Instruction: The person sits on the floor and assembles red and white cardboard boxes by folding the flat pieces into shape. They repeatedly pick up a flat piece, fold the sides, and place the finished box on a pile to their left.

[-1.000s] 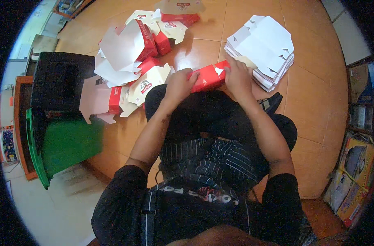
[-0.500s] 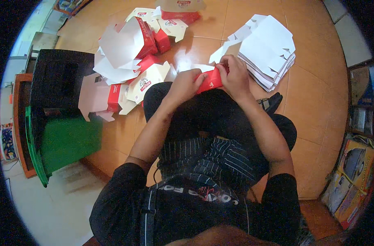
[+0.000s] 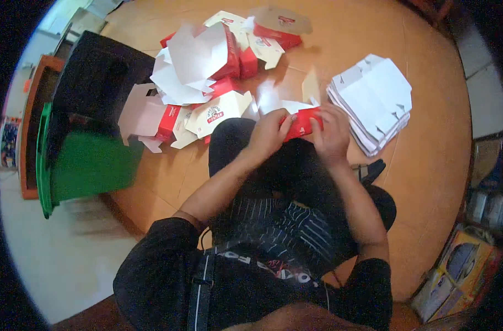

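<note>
- Both hands pinch a half-folded red carton (image 3: 302, 122) at frame centre: left hand (image 3: 269, 134) and right hand (image 3: 332, 134) each closed on an end.
- Finished cartons (image 3: 207, 66) heap upper left.
- A stack of flat white blanks (image 3: 372, 102), upper right, looks still unfolded.

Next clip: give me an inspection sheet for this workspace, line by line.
Surface: orange tiled floor; person sits on it.
Job's things: red carton held between both hands.
Clutter: stack of flat white blanks at right; pile of folded red and white cartons at left.
Grippers: left hand and right hand both grip the carton.
Cables: nothing seen.
Surroundings: green bin, black crate, printed boxes.
</note>
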`<state>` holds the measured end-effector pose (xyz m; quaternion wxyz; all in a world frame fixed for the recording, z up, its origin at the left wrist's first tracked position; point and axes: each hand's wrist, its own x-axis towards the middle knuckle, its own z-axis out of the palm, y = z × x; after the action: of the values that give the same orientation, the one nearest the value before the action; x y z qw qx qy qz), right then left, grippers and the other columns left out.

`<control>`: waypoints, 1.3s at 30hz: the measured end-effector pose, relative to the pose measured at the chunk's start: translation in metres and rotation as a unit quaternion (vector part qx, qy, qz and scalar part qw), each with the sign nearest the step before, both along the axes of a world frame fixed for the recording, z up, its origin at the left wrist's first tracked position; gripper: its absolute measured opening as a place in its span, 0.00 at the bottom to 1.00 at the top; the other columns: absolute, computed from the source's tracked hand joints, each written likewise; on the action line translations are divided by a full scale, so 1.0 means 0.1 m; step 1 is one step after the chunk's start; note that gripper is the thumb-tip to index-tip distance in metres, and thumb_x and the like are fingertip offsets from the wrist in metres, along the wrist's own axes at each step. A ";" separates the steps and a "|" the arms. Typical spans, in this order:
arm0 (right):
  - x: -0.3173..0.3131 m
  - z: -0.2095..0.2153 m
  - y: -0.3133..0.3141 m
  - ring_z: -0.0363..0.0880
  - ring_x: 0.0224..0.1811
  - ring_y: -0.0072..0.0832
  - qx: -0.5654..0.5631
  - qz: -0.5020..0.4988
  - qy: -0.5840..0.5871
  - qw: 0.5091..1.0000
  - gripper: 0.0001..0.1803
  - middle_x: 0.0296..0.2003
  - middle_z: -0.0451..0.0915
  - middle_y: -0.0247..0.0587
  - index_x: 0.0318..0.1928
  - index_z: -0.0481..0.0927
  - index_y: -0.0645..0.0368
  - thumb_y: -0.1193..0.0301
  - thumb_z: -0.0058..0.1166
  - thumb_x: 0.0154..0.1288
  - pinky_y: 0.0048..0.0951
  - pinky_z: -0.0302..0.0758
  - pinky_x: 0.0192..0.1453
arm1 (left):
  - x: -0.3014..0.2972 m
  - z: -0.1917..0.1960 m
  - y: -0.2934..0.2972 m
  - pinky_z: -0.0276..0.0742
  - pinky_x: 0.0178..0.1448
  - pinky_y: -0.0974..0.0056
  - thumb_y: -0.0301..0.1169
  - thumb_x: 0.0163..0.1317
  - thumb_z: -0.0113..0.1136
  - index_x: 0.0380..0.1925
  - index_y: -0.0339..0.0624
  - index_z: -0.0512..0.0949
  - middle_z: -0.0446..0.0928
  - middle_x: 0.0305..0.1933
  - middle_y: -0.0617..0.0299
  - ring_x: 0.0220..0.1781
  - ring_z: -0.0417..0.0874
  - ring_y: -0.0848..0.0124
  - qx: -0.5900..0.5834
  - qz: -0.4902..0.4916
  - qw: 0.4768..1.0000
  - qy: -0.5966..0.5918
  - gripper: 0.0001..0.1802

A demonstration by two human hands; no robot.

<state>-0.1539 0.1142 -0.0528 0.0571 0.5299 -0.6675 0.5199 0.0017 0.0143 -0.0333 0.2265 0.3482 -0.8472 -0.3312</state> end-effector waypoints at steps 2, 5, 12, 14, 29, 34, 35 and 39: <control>0.04 -0.05 0.03 0.69 0.57 0.48 -0.033 -0.087 -0.032 0.995 0.28 0.49 0.72 0.53 0.56 0.70 0.63 0.67 0.67 0.59 0.46 0.68 0.60 | -0.05 0.09 0.11 0.74 0.40 0.52 0.37 0.70 0.55 0.31 0.35 0.79 0.78 0.29 0.44 0.34 0.80 0.47 -0.024 0.042 0.997 0.057 0.16; 0.03 -0.29 -0.06 0.67 0.61 0.44 -0.025 -0.002 -0.340 0.940 0.38 0.51 0.71 0.51 0.64 0.61 0.66 0.66 0.67 0.60 0.44 0.64 0.67 | -0.11 0.05 0.32 0.76 0.47 0.51 0.36 0.70 0.54 0.37 0.38 0.80 0.79 0.38 0.47 0.42 0.80 0.48 -0.021 -0.084 0.994 0.064 0.13; -0.20 -0.03 -0.03 0.68 0.63 0.38 -0.041 0.100 -0.690 0.716 0.31 0.60 0.69 0.48 0.67 0.61 0.63 0.78 0.48 0.61 0.39 0.65 0.70 | -0.02 0.18 0.48 0.63 0.69 0.50 0.31 0.59 0.66 0.47 0.35 0.75 0.71 0.59 0.44 0.61 0.72 0.47 -0.072 -0.047 0.978 0.191 0.18; -0.23 -0.04 -0.02 0.66 0.66 0.39 -0.036 0.114 -0.691 0.713 0.32 0.64 0.68 0.46 0.67 0.62 0.62 0.76 0.45 0.60 0.38 0.64 0.71 | 0.09 0.19 0.38 0.60 0.72 0.50 0.28 0.56 0.67 0.53 0.34 0.70 0.69 0.58 0.45 0.64 0.68 0.48 -0.140 0.094 0.956 0.239 0.26; -0.29 0.18 0.09 0.64 0.71 0.37 0.070 0.226 -0.695 0.679 0.27 0.67 0.67 0.42 0.73 0.58 0.58 0.72 0.39 0.76 0.39 0.61 0.74 | 0.41 0.16 -0.45 0.64 0.72 0.56 0.36 0.62 0.67 0.71 0.49 0.59 0.66 0.68 0.57 0.70 0.66 0.64 0.451 -0.048 0.844 0.285 0.39; -0.14 0.29 0.10 0.72 0.63 0.45 -0.030 0.178 -0.749 0.637 0.31 0.61 0.73 0.50 0.68 0.63 0.63 0.55 0.46 0.74 0.48 0.66 0.70 | 0.08 0.32 -0.13 0.80 0.53 0.58 0.45 0.67 0.63 0.56 0.30 0.74 0.80 0.49 0.54 0.48 0.82 0.65 0.438 0.176 0.851 0.228 0.29; -0.18 0.23 0.10 0.73 0.62 0.45 0.003 0.176 -0.726 0.664 0.31 0.60 0.74 0.50 0.68 0.63 0.63 0.56 0.45 0.74 0.49 0.67 0.69 | 0.07 0.32 -0.09 0.80 0.53 0.58 0.41 0.66 0.64 0.56 0.30 0.73 0.79 0.51 0.52 0.50 0.81 0.64 0.416 0.147 0.846 0.300 0.28; -0.37 -0.14 0.03 0.69 0.65 0.41 -0.037 0.198 -0.670 0.715 0.22 0.59 0.74 0.47 0.60 0.70 0.59 0.56 0.44 0.76 0.44 0.66 0.69 | -0.03 0.30 -0.32 0.80 0.53 0.55 0.38 0.66 0.64 0.58 0.30 0.72 0.79 0.51 0.51 0.49 0.82 0.62 0.422 0.204 0.812 0.346 0.27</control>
<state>-0.1911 0.1177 -0.0673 -0.4895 0.1605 -0.3912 0.7626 -0.0014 -0.0181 -0.0036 0.3979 0.4364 -0.3990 -0.7014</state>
